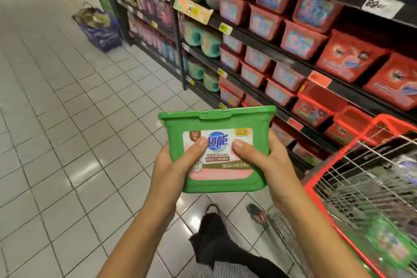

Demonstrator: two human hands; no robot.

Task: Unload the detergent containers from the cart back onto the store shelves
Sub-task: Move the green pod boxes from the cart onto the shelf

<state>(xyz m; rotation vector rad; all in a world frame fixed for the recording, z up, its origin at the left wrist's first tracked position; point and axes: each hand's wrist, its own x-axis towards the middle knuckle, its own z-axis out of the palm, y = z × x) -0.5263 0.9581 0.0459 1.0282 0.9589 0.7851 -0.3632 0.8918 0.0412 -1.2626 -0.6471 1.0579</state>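
A green detergent tub (216, 124) with a pink and white label is held up in front of me, lid edge on top. My left hand (173, 165) grips its left side, thumb on the label. My right hand (264, 160) grips its right side, thumb on the label too. The red-framed wire cart (352, 165) stands at the lower right, with a blurred green container (392, 244) inside it. The black store shelves (270, 52) on the right carry red detergent tubs (302, 39) and teal tubs (209, 43).
A purple basket (101, 31) full of goods sits on the tiled floor by the far shelf end. My shoes and dark trousers (216, 232) show below the tub. Open tiled aisle (56, 142) lies to the left.
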